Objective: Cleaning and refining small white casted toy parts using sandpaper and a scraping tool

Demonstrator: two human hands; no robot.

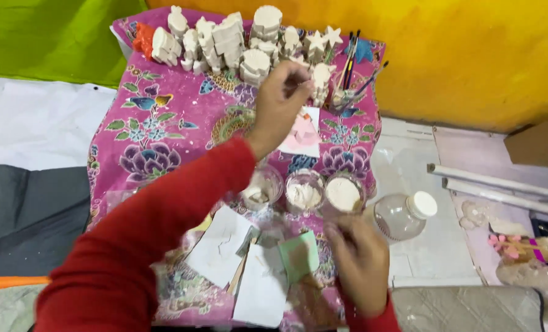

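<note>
Left hand [280, 101] is stretched out over the pink floral cloth [157, 132], fingers pinched together on something small and pale; too blurred to tell what it is. It sits just short of the row of white plaster figures [224, 40] along the cloth's far edge, and just left of the brush jar [346, 92]. Red sleeve runs diagonally from the near-left corner of the cloth up to that hand, covering most of the near-left area. Right hand [360, 258] rests low at the near edge of the cloth, fingers curled, motion-blurred; cannot tell if it grips anything. It is just beside a green card [299, 255] and white paper sheets [261, 289]. Three small cups of white powder [303, 192] stand mid-cloth between the two hands. A clear bottle with white cap [403, 215] lies off the cloth's right edge. Left half of the cloth shows open fabric between sleeve and figures.
</note>
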